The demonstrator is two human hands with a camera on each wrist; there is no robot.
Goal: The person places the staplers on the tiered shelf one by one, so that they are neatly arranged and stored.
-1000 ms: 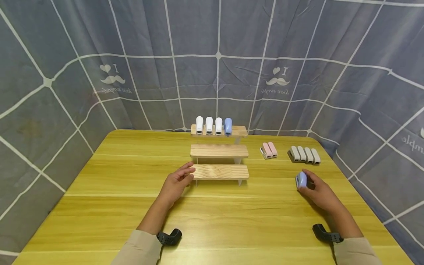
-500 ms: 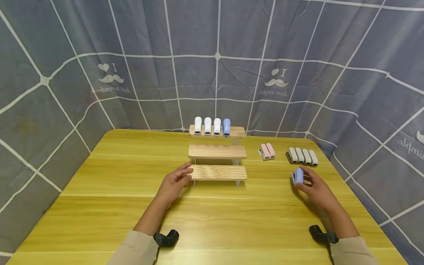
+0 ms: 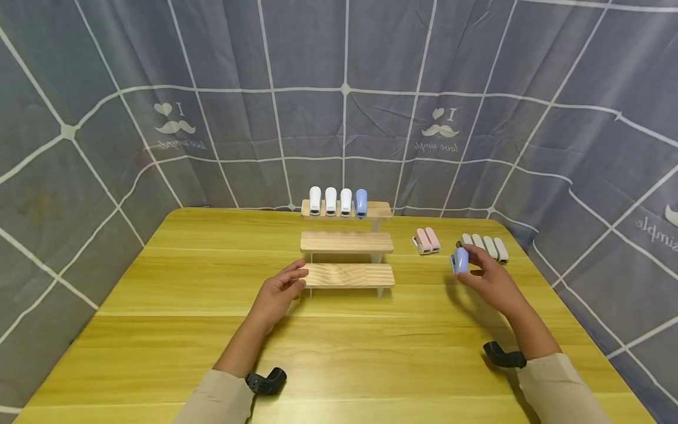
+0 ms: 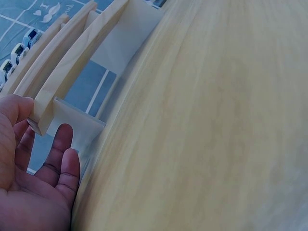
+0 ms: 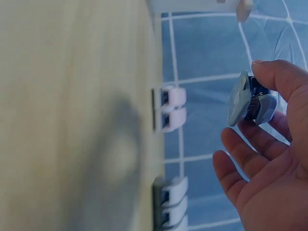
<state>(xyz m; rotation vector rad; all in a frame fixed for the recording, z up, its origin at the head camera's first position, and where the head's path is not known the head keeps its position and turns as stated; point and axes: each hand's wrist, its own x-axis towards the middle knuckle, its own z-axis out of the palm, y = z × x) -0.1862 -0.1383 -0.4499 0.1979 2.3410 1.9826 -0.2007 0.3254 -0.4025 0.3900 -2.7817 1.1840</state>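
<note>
My right hand (image 3: 492, 282) pinches a small blue stapler (image 3: 462, 259) between thumb and fingers, raised above the table. In the right wrist view this stapler (image 5: 239, 101) shows its dark metal inner side. At the left end of the wooden three-tier stand (image 3: 349, 275), my left hand (image 3: 275, 295) grips the lowest board, thumb and fingers around its end, while its other fingers (image 4: 67, 168) stay extended below. Three white staplers (image 3: 331, 201) and another blue stapler (image 3: 361, 202) stand in a row on the top tier; the middle and lowest boards are bare.
Right of the stand, two pink staplers (image 3: 428, 240) sit side by side on the wood-grain table (image 3: 339, 359). Several grey-white staplers (image 3: 498, 249) form a row farther right, partly hidden by my right hand. A grey curtain (image 3: 296, 123) surrounds the table's back and sides.
My right hand has lifted the blue stapler off the table and carried it left and away from me, near the grey-white row. The left hand keeps its place at the stand.
</note>
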